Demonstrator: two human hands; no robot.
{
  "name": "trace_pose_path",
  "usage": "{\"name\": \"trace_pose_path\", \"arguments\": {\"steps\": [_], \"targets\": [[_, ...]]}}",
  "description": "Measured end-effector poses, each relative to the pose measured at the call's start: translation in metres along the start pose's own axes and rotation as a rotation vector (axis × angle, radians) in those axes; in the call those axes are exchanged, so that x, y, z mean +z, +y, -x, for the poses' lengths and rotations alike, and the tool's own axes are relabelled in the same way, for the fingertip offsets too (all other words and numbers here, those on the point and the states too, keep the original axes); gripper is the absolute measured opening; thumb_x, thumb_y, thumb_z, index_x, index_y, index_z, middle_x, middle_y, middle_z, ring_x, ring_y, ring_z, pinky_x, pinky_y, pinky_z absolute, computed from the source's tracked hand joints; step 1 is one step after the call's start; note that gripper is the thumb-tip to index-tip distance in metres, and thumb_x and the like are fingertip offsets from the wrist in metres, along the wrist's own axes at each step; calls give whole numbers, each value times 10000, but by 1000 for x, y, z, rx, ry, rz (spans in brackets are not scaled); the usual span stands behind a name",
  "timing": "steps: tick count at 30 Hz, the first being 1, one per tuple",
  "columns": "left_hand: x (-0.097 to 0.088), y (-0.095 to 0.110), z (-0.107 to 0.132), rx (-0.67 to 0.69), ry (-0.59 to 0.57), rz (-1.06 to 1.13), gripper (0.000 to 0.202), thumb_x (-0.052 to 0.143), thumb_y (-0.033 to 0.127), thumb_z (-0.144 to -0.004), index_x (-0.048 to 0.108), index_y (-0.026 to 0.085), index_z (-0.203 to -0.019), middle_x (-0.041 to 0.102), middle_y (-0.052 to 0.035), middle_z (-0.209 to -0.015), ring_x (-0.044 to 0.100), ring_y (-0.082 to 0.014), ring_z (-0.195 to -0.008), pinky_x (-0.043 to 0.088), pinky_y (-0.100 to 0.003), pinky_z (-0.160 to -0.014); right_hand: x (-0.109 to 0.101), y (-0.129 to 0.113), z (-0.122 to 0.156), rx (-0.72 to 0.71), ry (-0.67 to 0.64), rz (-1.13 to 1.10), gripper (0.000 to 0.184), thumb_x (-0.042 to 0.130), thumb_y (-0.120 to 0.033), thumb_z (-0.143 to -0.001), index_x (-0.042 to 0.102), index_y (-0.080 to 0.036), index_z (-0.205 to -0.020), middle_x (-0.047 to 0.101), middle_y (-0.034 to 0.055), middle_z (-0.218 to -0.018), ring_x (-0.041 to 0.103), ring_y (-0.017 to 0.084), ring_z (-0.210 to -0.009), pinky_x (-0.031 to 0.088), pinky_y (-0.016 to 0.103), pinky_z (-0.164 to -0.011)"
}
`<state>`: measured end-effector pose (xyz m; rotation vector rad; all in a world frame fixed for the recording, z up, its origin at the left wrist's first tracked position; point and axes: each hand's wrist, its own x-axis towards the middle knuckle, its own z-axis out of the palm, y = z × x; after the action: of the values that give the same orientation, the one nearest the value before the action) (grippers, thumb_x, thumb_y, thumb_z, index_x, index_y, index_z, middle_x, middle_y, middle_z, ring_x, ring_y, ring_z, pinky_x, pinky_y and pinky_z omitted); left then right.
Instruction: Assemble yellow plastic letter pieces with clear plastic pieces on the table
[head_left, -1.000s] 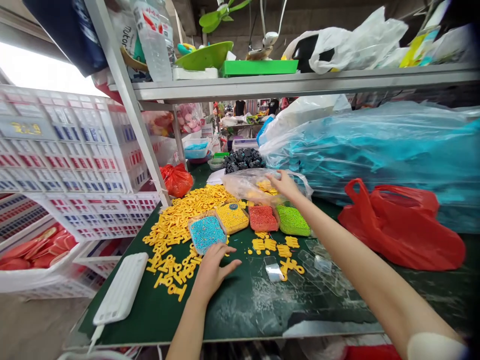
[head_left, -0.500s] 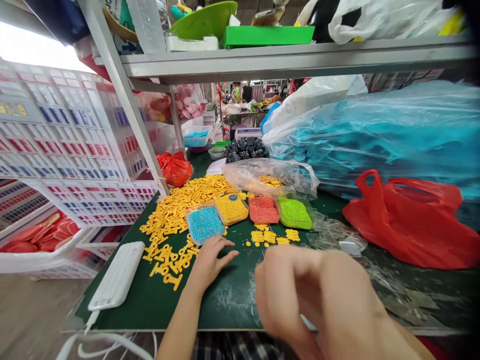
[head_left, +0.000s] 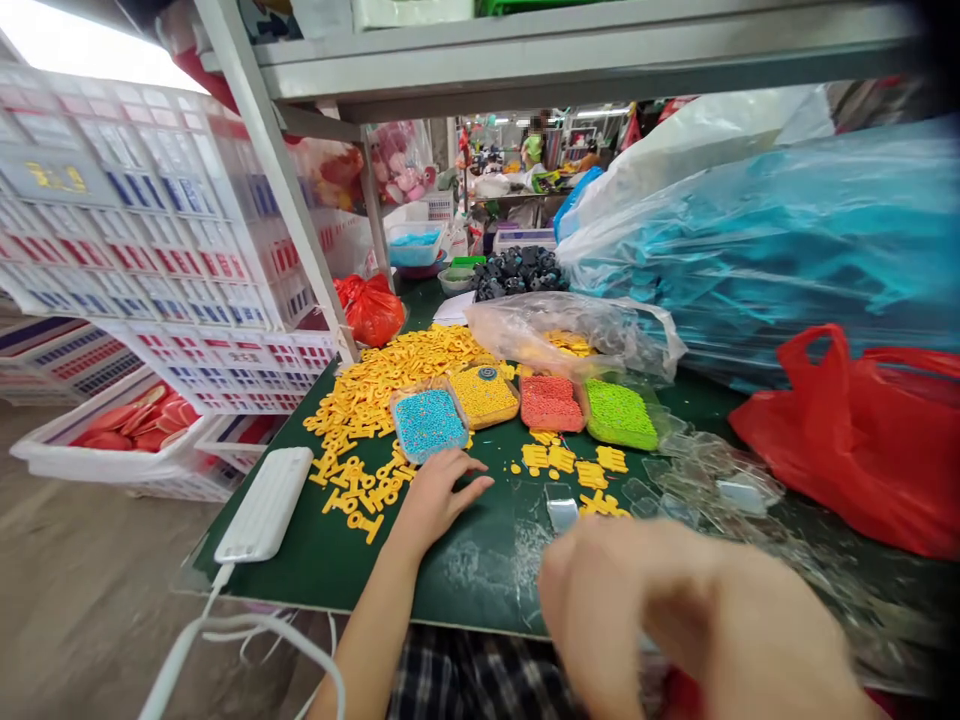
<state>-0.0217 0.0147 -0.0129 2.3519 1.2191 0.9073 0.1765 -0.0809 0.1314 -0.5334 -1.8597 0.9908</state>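
Note:
My left hand [head_left: 435,497] lies flat on the green mat [head_left: 480,570], fingers spread, just below a small tray of blue beads [head_left: 428,423] and beside scattered yellow plastic pieces [head_left: 360,490]. My right hand [head_left: 675,620] is close to the camera at the lower right, blurred by motion; its fingers look curled, and whether it holds anything is hidden. Trays of yellow beads [head_left: 484,393], red beads [head_left: 550,402] and green beads [head_left: 619,414] stand in a row beyond. Clear plastic pieces [head_left: 697,480] lie to the right.
A clear bag with yellow pieces [head_left: 577,335] lies behind the trays. A red bag [head_left: 870,440] and big blue-wrapped bundle [head_left: 765,240] fill the right. A white power bank [head_left: 264,505] with cable sits at left. Stacked white crates [head_left: 135,260] stand left, a metal shelf [head_left: 585,50] overhead.
My right hand pulled back from the clear bag toward the camera and now hangs blurred at the lower right. The view tilted down and shifted. My left hand stayed put.

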Motion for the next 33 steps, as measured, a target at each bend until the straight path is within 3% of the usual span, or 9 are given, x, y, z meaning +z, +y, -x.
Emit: {"name": "trace_pose_path", "arguments": {"steps": [3,6,10,12,16,22,25,28,33], "targets": [[1,5,2,13,41,8,306,447,404,-958,676,200,-943,682,-66,-919,625,-222,-906,487,-356,-834,-3,33,-19,-94,-7,26,259,459,-369,-950,680,-291,-839,594,14,-690,567,130,-611,470,259,-563],[-3,4,2,-8,189,5,301,447,396,-956,670,200,-912,690,-65,-891,630,-204,-871,493,-340,-807,-14,89,-25,4,88,230,230,459,-309,-933,662,-226,-863,616,33,-772,582,153,-713,466,262,-593],[-37,-20,-8,-377,540,-132,315,389,354,-958,643,185,-1039,698,-79,-948,636,-206,-867,502,-336,-795,-35,153,-14,107,112,552,244,420,-291,-924,644,-202,-892,645,48,-804,566,141,-620,431,258,-544],[-61,-41,-16,-614,510,-272,355,344,307,-959,597,167,-1164,701,-94,-1010,645,-221,-908,501,-351,-817,-46,168,-7,113,77,742,239,410,-266,-918,641,-204,-917,681,60,-865,625,174,-724,454,282,-616],[-84,-79,-36,-741,260,-421,338,452,256,-888,609,160,-1171,651,-126,-1193,597,-281,-1101,456,-395,-932,-65,173,1,153,42,979,254,392,-243,-915,639,-206,-957,715,71,-949,665,219,-869,464,299,-661],[-62,-92,-39,-785,49,-499,434,528,375,-830,621,119,-1168,585,-212,-1239,578,-377,-1113,460,-455,-896,-86,163,2,218,155,1087,296,379,-302,-941,653,-191,-964,703,84,-875,654,210,-804,433,284,-632],[-61,-90,-37,-810,10,-530,410,520,367,-823,639,102,-1113,623,-206,-1172,629,-343,-1019,483,-393,-829,-90,157,1,296,95,1073,290,378,-289,-938,652,-196,-967,712,76,-922,652,202,-828,426,277,-653],[-67,-88,-38,-826,3,-536,387,566,381,-788,673,107,-1039,679,-173,-1096,649,-326,-981,487,-338,-768,-84,153,0,469,-99,1056,251,424,-280,-925,653,-196,-980,716,64,-970,656,211,-871,431,281,-683],[-79,-85,-37,-856,133,-530,328,562,363,-777,717,132,-952,740,-123,-934,673,-312,-896,482,-324,-674,-62,159,0,672,-305,1101,301,521,-244,-892,606,-136,-1160,659,136,-1134,615,268,-1049,454,325,-803]]}}
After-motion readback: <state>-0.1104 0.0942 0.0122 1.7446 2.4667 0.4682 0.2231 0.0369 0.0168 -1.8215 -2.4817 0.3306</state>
